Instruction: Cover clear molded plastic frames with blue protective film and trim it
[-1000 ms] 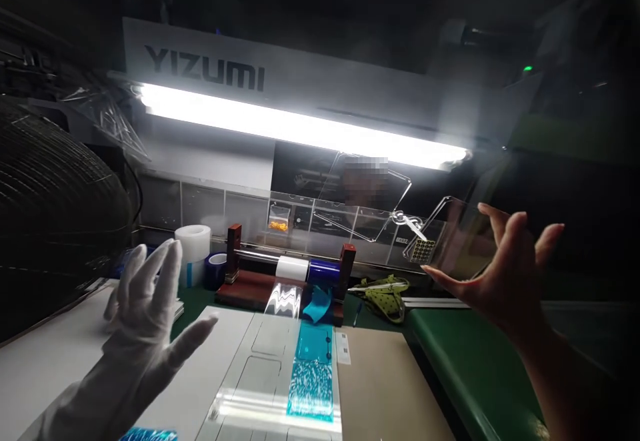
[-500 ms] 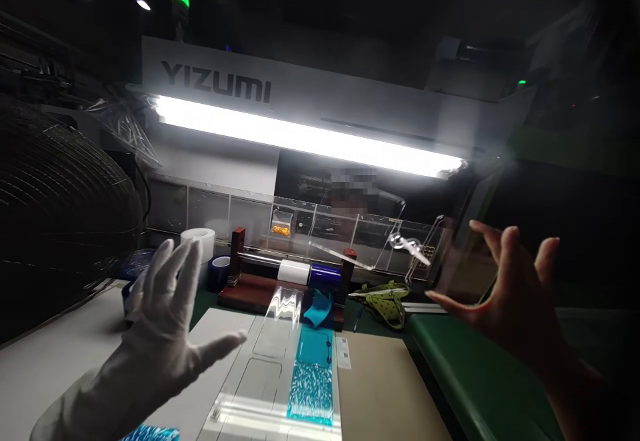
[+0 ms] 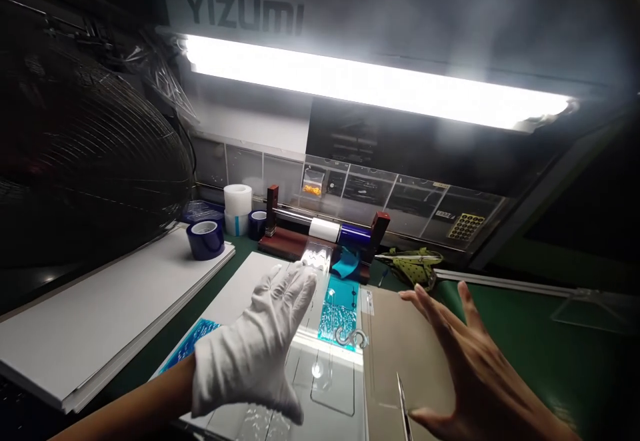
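Note:
My left hand [image 3: 260, 341], in a white glove, hovers over the pale board [image 3: 235, 294], its fingers spread and holding nothing I can see. Bare and open, my right hand [image 3: 465, 368] is above the beige panel [image 3: 395, 341]. A slim pointed metal tool [image 3: 403, 398] shows beside the right thumb; its lower end is cut off. Between the hands, a strip of blue film [image 3: 333, 318] lies along the board. A shiny curved, S-like piece [image 3: 350, 338] appears over the film's near end; whether it touches is unclear. Clear film [image 3: 317, 258] runs down from the roller stand.
Behind the board stands a wooden roller stand [image 3: 283, 241] with white and blue rolls. Tape rolls [image 3: 206, 240] sit at left by stacked white boards [image 3: 110, 308] and a large fan [image 3: 100, 134]. A green dotted pouch [image 3: 413, 264] lies right. A lamp [image 3: 370, 81] hangs above.
The view has tipped down and moved closer. Both hands are lower over the board. The shiny curved piece, earlier seen near my right hand, now appears over the blue film.

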`<state>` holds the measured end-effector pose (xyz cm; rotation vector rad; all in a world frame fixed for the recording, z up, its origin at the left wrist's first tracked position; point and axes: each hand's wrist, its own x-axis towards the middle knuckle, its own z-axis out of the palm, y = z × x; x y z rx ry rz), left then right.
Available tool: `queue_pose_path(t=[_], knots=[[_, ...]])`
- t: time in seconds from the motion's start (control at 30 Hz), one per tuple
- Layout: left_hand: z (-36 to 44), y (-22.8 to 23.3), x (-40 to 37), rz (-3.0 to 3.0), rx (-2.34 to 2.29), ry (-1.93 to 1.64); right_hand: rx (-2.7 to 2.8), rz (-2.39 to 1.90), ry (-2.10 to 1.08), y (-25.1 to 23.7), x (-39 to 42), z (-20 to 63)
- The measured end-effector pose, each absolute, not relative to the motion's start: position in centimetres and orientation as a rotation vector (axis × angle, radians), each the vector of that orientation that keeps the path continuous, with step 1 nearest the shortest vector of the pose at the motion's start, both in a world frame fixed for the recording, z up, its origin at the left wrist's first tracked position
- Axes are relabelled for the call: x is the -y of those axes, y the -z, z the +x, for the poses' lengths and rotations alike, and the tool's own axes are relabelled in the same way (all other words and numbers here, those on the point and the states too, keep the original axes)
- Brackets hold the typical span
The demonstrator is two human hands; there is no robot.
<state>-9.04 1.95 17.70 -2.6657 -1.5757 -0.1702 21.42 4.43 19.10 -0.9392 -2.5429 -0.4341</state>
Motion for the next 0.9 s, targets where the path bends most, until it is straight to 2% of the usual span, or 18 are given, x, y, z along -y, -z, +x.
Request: queue_pose_path(t=[0.1,0.2,0.33,0.43,0.53,0.6,0.77,0.9], knots=[[-9.3,-16.8,-1.9,-2.653,1.558,0.259,2.537,-0.975,0.313,-18.8,-4.3,21.7],[-10.3,-15.5,-2.1,-2.665,1.516,0.495,2.524,-1.036,0.108,-17.3,-4.4,22.1],[-10.5,-12.2,-1.9,-2.888,1.470,0.926,2.422,-1.059,-0.332,-12.6,-4.3,21.4],[-8.7,-8.7,-1.2,-2.983,1.553,1.403,2.314,-1.072,-0.652,-8.4,-3.9,20.1],[-7.6,-6.8,-1.1,-2.951,1.669,1.730,2.279,-1.114,-0.747,-6.3,-3.7,20.0],[-8.2,-7.3,-1.6,-3.026,1.713,1.549,2.344,-1.142,-0.654,-6.9,-3.8,20.8],[-9.9,-11.8,-3.9,-3.064,1.679,0.350,2.656,-1.156,-0.069,-12.5,-4.5,20.2],[-6.5,-12.3,-4.9,-2.714,1.689,-0.051,2.732,-1.151,0.367,-15.2,-4.5,15.9]])
